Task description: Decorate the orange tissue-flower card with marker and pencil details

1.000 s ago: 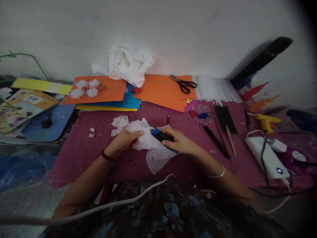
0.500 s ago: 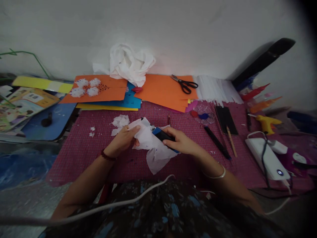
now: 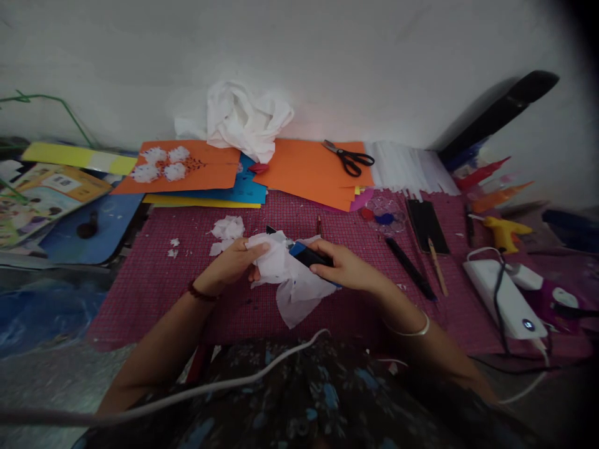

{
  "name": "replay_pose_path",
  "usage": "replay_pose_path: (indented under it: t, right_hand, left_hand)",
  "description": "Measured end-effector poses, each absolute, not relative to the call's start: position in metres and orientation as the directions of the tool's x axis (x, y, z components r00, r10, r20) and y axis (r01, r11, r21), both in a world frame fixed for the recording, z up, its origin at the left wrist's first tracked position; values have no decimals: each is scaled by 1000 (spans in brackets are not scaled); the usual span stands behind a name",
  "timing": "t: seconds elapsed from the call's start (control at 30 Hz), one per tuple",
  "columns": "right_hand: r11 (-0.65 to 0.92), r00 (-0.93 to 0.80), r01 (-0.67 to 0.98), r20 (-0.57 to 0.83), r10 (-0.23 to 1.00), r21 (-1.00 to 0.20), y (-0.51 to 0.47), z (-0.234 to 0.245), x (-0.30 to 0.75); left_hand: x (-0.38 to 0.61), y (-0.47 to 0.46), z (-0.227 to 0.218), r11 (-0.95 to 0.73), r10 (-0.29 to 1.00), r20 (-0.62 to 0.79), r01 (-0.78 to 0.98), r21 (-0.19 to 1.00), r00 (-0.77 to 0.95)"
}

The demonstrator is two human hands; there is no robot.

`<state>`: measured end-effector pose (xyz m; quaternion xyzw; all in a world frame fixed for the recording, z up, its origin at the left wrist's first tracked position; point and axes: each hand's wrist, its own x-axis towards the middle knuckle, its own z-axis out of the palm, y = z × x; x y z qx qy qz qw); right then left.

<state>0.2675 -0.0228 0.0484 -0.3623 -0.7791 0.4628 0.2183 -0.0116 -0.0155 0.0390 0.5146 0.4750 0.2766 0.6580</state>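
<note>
My left hand (image 3: 238, 260) pinches a sheet of thin white tissue paper (image 3: 290, 274), thumb on top and fingers partly hidden beneath. My right hand (image 3: 344, 267) is wrapped round a blue-and-black cutter knife (image 3: 306, 254), as it looks, with a metal part at its front. The tissue drapes over the front of the knife, and a dark tip (image 3: 270, 230) shows past the paper's upper edge. Loose tissue hangs below, between my hands. A crumpled tissue piece (image 3: 228, 229) lies just beyond my left hand.
Coloured sheets with paper flowers (image 3: 161, 165), crumpled tissue (image 3: 246, 118) and scissors (image 3: 350, 161) lie along the wall. On the right are a paint palette (image 3: 384, 215), a phone (image 3: 428, 226), a glue gun (image 3: 508, 232) and a white power bank (image 3: 503, 299). A cable (image 3: 234, 377) crosses my lap.
My left hand and the tissue under it have shifted slightly to the right and down, closer to the knife. More of the dark tip shows. My right hand has barely moved.
</note>
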Motion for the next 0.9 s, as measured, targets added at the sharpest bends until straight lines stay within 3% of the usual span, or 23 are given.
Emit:
replay_pose_path:
  t: [0.17,0.33,0.53,0.67,0.77,0.9]
  right_hand:
    - [276,-620,340,7,785,-899,-20,53,278]
    - [287,-510,445,23,860,-848,-8,55,298]
    - [285,-406,751,-76,911,-596,13,43,327]
    - [297,-411,800,-115,904,-522,21,33,339]
    - [299,-378,821,-70,923,-486,24,29,341]
    - [294,-245,772,164,956,-564,22,29,331]
  left_hand:
    - [-17,-13,40,383,824,-388,100,918,414]
    - [-20,-10,41,408,822,-395,60,911,410]
    - [-20,-10,39,360,857,-339,21,933,387]
    - [-18,-11,41,303,890,-283,2,953,359]
    - [-16,-11,41,250,915,-228,-23,968,334]
    - [-14,-13,39,170,944,-153,-35,985,294]
